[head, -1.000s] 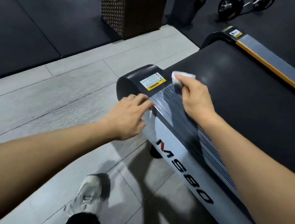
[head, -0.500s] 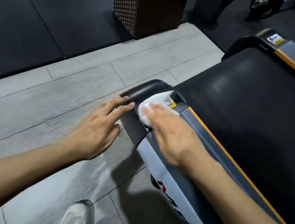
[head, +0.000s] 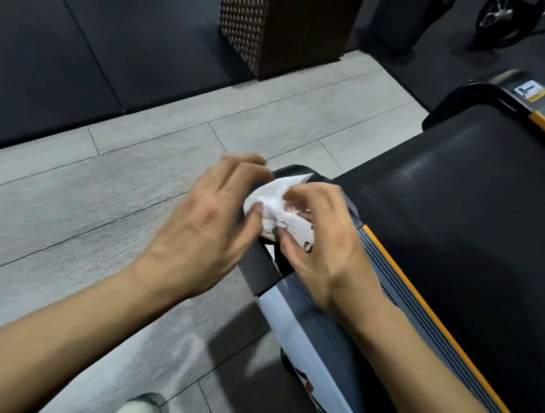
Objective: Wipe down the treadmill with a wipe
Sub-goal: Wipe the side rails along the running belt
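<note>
Left hand (head: 210, 234) now gripping crumpled white wipe (head: 281, 207)

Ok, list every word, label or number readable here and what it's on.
Nothing can be read.
Sticker on the treadmill's far rear corner: white with a yellow strip, print too small.
Lettering on the treadmill's white side rail: cut off and blurred.

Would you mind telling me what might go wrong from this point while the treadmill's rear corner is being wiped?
1. Both hands, left hand and right hand, are bunching the wipe above the end cap; crumpled, it may cover less surface and leave streaks.
2. The wipe sits at the corner's edge, so it might slip off onto the floor.
3. The shoe stands near the treadmill base, a possible trip point.
</note>
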Action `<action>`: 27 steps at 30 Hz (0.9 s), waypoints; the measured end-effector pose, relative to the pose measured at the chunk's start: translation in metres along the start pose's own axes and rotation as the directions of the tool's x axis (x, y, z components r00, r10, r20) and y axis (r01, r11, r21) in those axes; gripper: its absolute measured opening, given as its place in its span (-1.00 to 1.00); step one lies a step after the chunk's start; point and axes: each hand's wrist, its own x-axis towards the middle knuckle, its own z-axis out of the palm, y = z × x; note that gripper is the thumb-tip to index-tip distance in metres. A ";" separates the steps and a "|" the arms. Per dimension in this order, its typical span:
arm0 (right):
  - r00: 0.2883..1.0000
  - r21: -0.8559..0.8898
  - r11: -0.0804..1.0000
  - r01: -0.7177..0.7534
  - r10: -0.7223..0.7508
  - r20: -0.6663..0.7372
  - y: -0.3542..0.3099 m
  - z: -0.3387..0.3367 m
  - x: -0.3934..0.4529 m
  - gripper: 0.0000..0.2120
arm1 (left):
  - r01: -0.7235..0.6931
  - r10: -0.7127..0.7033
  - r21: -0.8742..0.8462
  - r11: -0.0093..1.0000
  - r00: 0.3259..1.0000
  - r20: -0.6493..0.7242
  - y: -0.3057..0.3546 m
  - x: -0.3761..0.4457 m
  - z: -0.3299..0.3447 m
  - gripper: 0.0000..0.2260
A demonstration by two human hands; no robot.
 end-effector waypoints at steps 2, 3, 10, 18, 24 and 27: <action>0.995 -0.032 0.999 -0.009 0.006 -0.102 0.004 -0.002 -0.003 -0.60 | -0.002 0.007 -0.039 0.999 0.993 0.115 0.006 0.006 0.006 -0.75; 0.990 -0.077 0.997 -0.017 0.006 -0.138 0.007 -0.002 -0.005 -0.57 | 0.016 -0.009 -0.041 0.999 0.986 0.169 0.006 0.006 0.010 -0.74; 0.937 -0.158 0.974 -0.159 0.098 -0.336 0.006 -0.001 -0.008 -0.82 | -0.082 0.051 0.069 0.994 0.931 0.362 -0.006 0.010 0.009 -0.68; 0.938 -0.360 0.917 -0.172 0.040 -0.346 0.010 0.001 -0.010 -0.82 | -0.288 0.162 0.148 0.946 0.817 0.554 -0.021 0.045 0.010 -0.52; 0.937 -0.430 0.878 -0.210 0.056 -0.344 0.010 0.004 -0.013 -0.75 | -0.265 0.251 -0.064 0.962 0.772 0.584 -0.036 0.055 0.029 -0.48; 0.912 -0.440 0.851 -0.287 0.102 -0.398 0.002 0.014 -0.014 -0.72 | -0.233 0.246 -0.103 0.967 0.754 0.609 -0.043 0.074 0.046 -0.42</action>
